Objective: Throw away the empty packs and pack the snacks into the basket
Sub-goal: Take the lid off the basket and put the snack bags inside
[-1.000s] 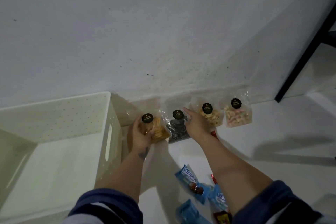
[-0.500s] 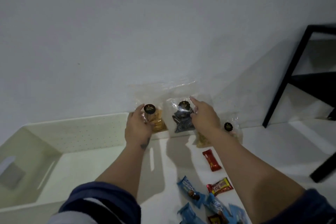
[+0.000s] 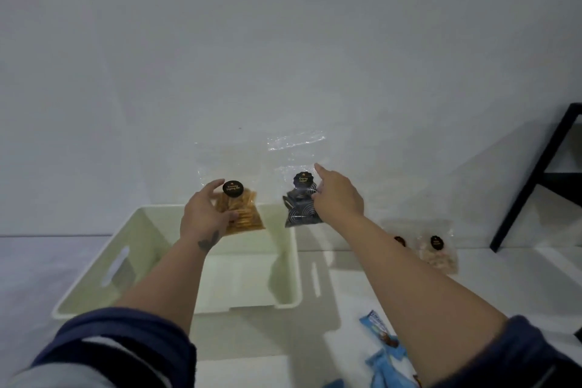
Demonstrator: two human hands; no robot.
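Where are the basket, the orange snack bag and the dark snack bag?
basket (image 3: 291,264), head view, right wall.
orange snack bag (image 3: 244,214), head view, on the snacks inside.
dark snack bag (image 3: 299,209), head view, on the swirled contents.

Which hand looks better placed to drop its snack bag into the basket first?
Probably the left hand: its golden cracker bag hangs over the open basket, while the right hand's dark swirl bag hangs by the basket's right rim.

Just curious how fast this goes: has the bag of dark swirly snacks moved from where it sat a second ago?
Yes. The dark snack bag, then standing against the wall, is now lifted in the right hand over the basket rim.
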